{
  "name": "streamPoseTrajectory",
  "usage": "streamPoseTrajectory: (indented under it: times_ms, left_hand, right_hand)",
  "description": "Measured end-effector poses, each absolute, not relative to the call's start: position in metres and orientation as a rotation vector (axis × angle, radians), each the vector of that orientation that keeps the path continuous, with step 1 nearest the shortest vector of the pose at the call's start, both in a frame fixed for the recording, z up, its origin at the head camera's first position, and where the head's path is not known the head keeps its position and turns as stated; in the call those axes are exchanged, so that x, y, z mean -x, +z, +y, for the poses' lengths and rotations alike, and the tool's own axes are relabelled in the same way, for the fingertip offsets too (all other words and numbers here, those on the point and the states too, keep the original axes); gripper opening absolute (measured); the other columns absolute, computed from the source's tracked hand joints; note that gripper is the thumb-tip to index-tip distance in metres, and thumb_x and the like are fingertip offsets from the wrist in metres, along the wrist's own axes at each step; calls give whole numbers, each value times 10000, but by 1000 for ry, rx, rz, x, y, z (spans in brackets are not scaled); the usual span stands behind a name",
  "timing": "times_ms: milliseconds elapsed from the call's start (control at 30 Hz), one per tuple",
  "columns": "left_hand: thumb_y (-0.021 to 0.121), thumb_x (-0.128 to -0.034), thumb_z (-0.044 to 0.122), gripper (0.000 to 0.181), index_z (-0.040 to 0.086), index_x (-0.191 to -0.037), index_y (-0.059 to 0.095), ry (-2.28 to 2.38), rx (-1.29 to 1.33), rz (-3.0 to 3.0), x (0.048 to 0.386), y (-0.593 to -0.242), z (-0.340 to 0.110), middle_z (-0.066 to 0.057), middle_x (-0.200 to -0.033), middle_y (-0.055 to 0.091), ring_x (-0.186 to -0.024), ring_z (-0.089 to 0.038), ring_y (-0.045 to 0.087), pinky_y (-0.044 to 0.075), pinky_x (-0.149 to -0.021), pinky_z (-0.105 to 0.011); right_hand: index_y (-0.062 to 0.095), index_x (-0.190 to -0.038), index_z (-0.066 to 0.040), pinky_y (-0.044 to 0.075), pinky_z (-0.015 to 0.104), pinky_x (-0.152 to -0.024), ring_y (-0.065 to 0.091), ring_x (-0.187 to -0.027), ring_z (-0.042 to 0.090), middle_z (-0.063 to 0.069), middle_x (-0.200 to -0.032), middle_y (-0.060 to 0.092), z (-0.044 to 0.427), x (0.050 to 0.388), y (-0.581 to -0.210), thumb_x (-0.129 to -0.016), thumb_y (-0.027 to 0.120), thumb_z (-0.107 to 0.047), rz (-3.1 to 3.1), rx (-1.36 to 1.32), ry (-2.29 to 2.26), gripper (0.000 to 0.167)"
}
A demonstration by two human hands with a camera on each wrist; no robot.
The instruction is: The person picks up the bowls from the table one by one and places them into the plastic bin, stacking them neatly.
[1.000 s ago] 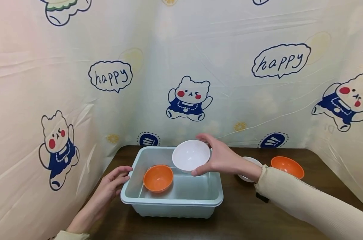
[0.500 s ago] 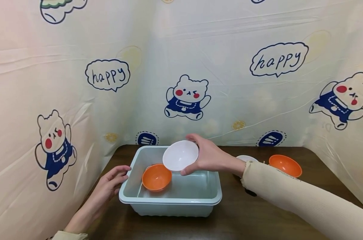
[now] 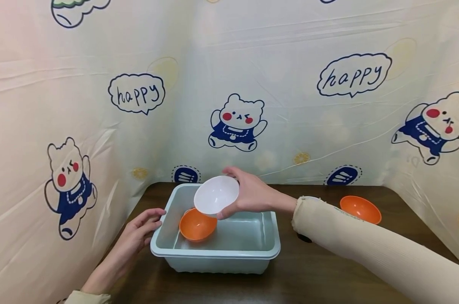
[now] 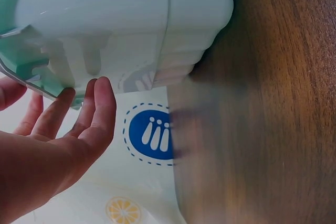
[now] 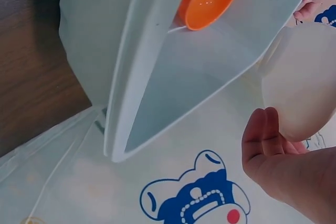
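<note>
My right hand (image 3: 252,192) grips a white bowl (image 3: 216,195) by its side, thumb at the near rim and fingers at the far side. The bowl is tilted and held above the left part of a pale blue-green plastic basin (image 3: 214,254). Inside the basin, at its left, sits an orange bowl (image 3: 197,228), partly hidden by the white one. In the right wrist view the white bowl (image 5: 299,82) shows its outside. My left hand (image 3: 136,232) is at the basin's left wall; its loosely bent fingertips (image 4: 104,87) are against or close to that wall.
A second orange bowl (image 3: 360,209) lies at the right on the dark wooden table (image 3: 328,270). Just the rim of another white bowl (image 3: 312,198) shows behind my right sleeve. A printed curtain (image 3: 282,84) closes in the back and both sides.
My right hand has carried the white bowl leftward over the basin, until it overlaps the orange bowl in the head view. The left hand stays at the basin's side.
</note>
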State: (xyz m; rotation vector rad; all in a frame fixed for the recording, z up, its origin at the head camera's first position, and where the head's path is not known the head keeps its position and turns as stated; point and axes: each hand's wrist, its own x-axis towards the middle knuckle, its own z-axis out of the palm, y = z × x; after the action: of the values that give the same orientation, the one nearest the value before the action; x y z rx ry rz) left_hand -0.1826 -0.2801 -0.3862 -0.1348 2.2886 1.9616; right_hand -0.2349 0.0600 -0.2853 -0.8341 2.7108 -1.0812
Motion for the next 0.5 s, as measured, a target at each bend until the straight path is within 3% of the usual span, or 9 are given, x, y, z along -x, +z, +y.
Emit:
streamPoseTrajectory:
  times_ms: [500]
  left_hand:
    - [598,-1084,205,341,88,-1404,588,1968,124,2285,183,-385,-279,-77,-1406,552,-1133,-186,594,552,-898,-352]
  right_hand:
    - [437,-1542,-146,546,414,-959,587,-1206,230,61,-1477,559,38,248,-291,-694,929,-462,2670,820,-1040,1030]
